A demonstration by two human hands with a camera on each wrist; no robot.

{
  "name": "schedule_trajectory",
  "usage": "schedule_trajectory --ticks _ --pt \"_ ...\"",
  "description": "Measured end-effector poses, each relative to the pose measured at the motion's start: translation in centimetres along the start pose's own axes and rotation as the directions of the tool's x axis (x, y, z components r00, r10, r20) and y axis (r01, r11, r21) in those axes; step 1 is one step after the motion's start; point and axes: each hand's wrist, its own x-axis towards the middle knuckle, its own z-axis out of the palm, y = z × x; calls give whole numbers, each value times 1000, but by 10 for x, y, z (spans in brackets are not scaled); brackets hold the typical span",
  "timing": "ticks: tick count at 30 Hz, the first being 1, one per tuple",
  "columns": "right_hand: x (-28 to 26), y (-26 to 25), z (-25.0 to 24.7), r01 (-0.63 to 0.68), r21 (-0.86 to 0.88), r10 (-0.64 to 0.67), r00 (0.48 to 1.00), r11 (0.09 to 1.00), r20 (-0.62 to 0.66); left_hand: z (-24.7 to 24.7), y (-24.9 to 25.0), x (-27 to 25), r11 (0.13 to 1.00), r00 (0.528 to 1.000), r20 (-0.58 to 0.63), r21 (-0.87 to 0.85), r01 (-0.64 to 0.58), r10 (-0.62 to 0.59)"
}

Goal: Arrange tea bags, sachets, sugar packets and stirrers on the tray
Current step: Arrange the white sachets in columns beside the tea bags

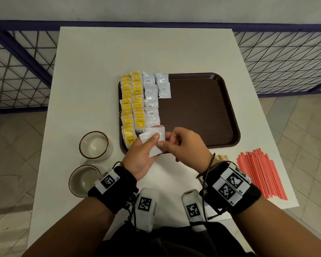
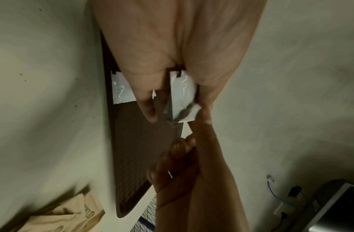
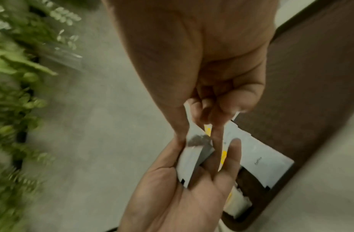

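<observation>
Left hand (image 1: 144, 154) of mine is palm-up over the near left corner of the dark brown rectangular plastic tray (image 1: 202, 115), my thumb curled down onto a small fan of white paper sachets (image 1: 153, 139) lying across my fingers. Right hand (image 1: 183, 143) sits just beside it, also above the tray's near edge, with thumb and forefinger pinching the right edge of the top sachet in that fan; the other fingers are curled in toward my palm.

On the tray, two columns of yellow-labelled tea bags (image 1: 132, 106) run along its left side, overlapping like shingles from the far rim to the near one. Touching them on the right is a column of white coffee sachets (image 1: 151, 101), and beside that, at the tray's far rim, two more white sachets (image 1: 163, 85) lie one overlapping the other. The tray's right part is bare brown plastic.

The tray rests on a white square table (image 1: 100, 71). Left of the tray stand two glazed ceramic cups with brown rims (image 1: 94, 144), one nearer me than the other. Right of the tray's near corner lies a bundle of thin red stirrers (image 1: 261, 173), and between that bundle and my right wrist a bit of brown paper (image 1: 221, 157) shows.
</observation>
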Motion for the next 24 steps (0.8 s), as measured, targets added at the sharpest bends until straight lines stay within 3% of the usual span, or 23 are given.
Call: schedule_trajectory --ticks 3,6,7,9,13,18,24 --pt "2 6 4 -88 238 82 996 967 35 0 2 2 997 997 21 32 -77 76" --pt "2 9 14 -214 641 86 970 737 225 5 4 9 994 997 31 85 -70 67" --pt "4 10 17 -220 724 66 970 654 235 9 8 11 994 999 20 96 -44 42" --pt "11 12 18 -180 799 57 982 574 180 14 17 19 986 999 16 163 -30 27" --pt "34 21 6 -108 752 74 994 650 79 4 52 49 851 992 29 512 -119 121" --pt "71 26 -5 -64 643 86 996 763 -3 -2 100 98 644 987 133 764 -42 -94" --pt "125 37 -8 -73 592 201 967 803 -153 12 120 171 388 981 128 920 -63 -146"
